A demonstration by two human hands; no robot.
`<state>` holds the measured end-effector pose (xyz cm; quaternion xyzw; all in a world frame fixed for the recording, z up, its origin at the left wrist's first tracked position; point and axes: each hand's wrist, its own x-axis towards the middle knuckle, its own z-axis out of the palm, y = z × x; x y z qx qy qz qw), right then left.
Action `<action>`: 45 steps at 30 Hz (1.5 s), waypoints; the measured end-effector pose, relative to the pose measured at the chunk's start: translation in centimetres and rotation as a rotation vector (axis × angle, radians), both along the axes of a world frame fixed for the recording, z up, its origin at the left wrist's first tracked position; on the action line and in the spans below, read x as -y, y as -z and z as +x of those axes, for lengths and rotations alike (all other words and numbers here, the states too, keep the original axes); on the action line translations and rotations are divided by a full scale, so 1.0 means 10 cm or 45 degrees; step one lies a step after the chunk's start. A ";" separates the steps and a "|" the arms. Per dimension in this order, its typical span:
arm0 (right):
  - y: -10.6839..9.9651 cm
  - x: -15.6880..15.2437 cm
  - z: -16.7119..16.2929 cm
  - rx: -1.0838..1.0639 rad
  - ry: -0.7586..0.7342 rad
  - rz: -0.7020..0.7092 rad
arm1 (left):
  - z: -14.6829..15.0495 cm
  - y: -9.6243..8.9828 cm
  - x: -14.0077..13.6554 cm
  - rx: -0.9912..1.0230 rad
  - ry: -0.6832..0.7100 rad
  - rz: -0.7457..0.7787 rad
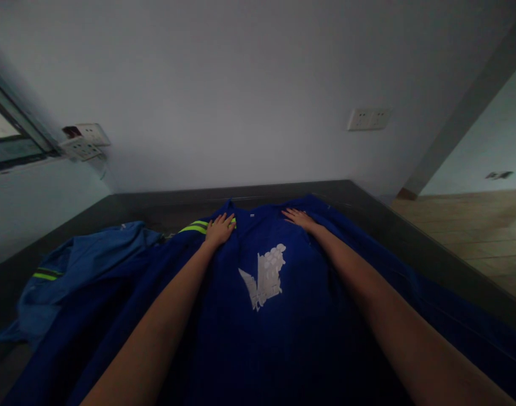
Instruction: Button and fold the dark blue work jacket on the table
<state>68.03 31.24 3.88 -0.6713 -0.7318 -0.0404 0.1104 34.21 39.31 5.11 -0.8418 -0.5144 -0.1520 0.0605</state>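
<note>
A dark blue garment (241,349) with a white printed or embroidered patch (268,276) lies spread over a dark table. Its upper edge, with a small pale tag (252,215), points toward the wall. My left hand (220,229) rests flat on the garment's upper left, fingers spread, beside yellow-green stripes (195,228). On the upper right, my right hand (299,219) lies palm down on the cloth with its fingers stretched out. Neither hand grips anything. The lower part of the garment is in deep shadow.
A lighter blue garment (97,254) with a yellow-green stripe lies crumpled at the left. The dark table (177,197) meets a pale wall (224,101) with sockets (370,119). A power strip (80,148) hangs at the left, near a window. Tiled floor (477,231) shows at right.
</note>
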 end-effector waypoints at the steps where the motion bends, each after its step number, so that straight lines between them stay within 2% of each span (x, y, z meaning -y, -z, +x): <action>1: -0.01 -0.01 -0.01 -0.009 -0.004 0.004 | 0.00 0.00 -0.02 0.003 0.005 -0.003; 5: -0.14 0.03 -0.11 -0.064 0.011 0.038 | 0.00 0.01 -0.08 0.039 0.031 0.017; 9: -0.42 0.30 -0.30 -0.140 -0.005 0.119 | -0.01 -0.03 -0.02 0.137 0.039 0.107; 13: -0.68 0.96 -0.56 -0.223 -0.054 0.275 | -0.01 -0.14 0.18 0.245 0.077 0.266; 17: -0.63 1.84 -0.86 -0.345 -0.292 0.341 | 0.05 -0.27 0.51 0.313 0.257 0.408; 21: -0.43 2.57 -1.07 -0.290 -0.354 0.268 | 0.14 -0.41 1.10 0.521 0.506 0.415; 23: -0.33 2.82 -1.11 -0.242 -0.337 0.262 | 0.10 -0.48 1.58 0.549 0.663 0.298; 26: -0.14 3.05 -1.11 -0.177 -0.296 0.270 | -0.13 -0.54 2.48 0.322 0.982 -0.041; 28: 0.04 3.14 -1.08 -0.127 -0.253 0.238 | -0.37 -0.51 3.10 0.108 1.102 -0.237; 30: 0.22 3.17 -1.03 -0.073 -0.208 0.179 | -0.61 -0.39 3.62 -0.068 1.101 -0.369; 33: 0.43 3.16 -0.94 -0.042 -0.202 0.115 | -0.90 -0.13 4.07 -0.236 0.986 -0.444; 35: 0.48 3.12 -0.86 -0.062 -0.216 0.114 | -1.01 0.03 4.17 -0.287 0.896 -0.425; 38: 0.49 3.02 -0.72 -0.093 -0.203 0.127 | -1.07 0.18 4.14 -0.288 0.775 -0.347; 41: 0.48 2.88 -0.56 -0.092 -0.190 0.139 | -1.05 0.23 4.02 -0.305 0.689 -0.225; 45: 0.47 2.71 -0.41 -0.081 -0.201 0.167 | -1.01 0.26 3.81 -0.252 0.721 -0.128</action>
